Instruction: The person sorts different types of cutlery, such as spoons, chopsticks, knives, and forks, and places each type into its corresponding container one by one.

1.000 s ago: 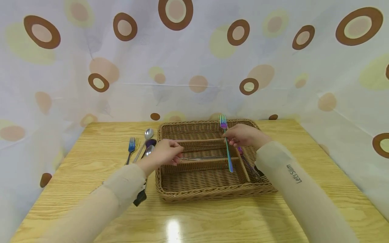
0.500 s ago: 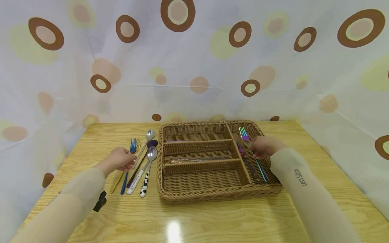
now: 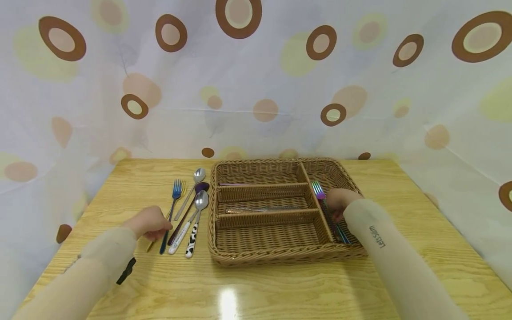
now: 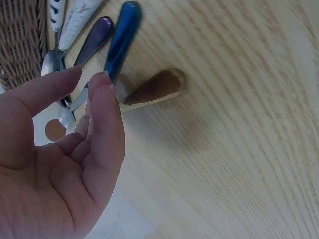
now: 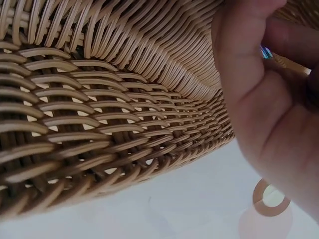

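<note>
As both hands (image 3: 150, 223) (image 3: 341, 203) dip, the rainbow fork (image 3: 319, 193) lowers.

Bright, diffuse light fills the head view, leaving white glare near the lower edge of the glossy yellow wood-grain worktop (image 3: 296, 291) and a faint shadow beside the cream right sleeve (image 3: 394, 262). Both wrist views are dimmer, the brown woven wicker basket (image 5: 99, 119) darkly shaded between its strands.
</note>
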{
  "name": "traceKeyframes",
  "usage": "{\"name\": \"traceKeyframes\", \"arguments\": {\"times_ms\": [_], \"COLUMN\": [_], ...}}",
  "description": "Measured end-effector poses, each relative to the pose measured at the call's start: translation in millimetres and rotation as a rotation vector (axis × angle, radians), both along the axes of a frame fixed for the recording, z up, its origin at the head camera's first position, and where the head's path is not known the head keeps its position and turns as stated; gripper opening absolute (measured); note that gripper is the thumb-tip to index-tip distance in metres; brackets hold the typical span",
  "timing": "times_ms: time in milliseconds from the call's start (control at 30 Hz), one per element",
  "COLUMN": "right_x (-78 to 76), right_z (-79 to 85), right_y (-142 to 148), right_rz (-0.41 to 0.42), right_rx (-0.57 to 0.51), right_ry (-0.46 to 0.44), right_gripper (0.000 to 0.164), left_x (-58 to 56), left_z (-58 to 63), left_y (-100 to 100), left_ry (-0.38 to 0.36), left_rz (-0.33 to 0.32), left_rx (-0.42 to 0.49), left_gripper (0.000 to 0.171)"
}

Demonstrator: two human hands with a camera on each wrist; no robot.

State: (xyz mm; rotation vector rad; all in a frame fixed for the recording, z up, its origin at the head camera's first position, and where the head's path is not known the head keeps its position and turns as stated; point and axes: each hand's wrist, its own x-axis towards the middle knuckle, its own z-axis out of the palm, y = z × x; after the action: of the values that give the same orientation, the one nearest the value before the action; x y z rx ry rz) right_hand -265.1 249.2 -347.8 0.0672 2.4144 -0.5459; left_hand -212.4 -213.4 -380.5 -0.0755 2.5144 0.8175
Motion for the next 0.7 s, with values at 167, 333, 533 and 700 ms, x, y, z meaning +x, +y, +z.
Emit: {"name": "traceKeyframes", "arguments": {"times_ms": [167,333,533,700], "right_x": [1.3,-0.7,-1.2,3.2], "right_z": [1.4,6.3,13.7,17.1], "right_y": [-5,-3,3,3], "right_rz": [0.012,0.057,0.006,-0.068], "right_rx": [0.021,0.062,0.025,0.004], "right_ry": [0.01,0.033,0.157,0.187], "right_gripper": [0.032,0.031,0.029,0.031], "left_x": [3.4,3.5,6.6,11.9], "left_z": [-5.8,-9.6,-7.8,-5.0], "left_y": [-1,-2,1,7], "left_ry": [-0.021,-0.026,0.024,0.042], "left_rz": [0.015,0.036,0.034,0.036], "left_rx": [-0.023,-0.006,-0.034,-0.058], "left_gripper": [0.022,0.016,0.017,0.018]}}
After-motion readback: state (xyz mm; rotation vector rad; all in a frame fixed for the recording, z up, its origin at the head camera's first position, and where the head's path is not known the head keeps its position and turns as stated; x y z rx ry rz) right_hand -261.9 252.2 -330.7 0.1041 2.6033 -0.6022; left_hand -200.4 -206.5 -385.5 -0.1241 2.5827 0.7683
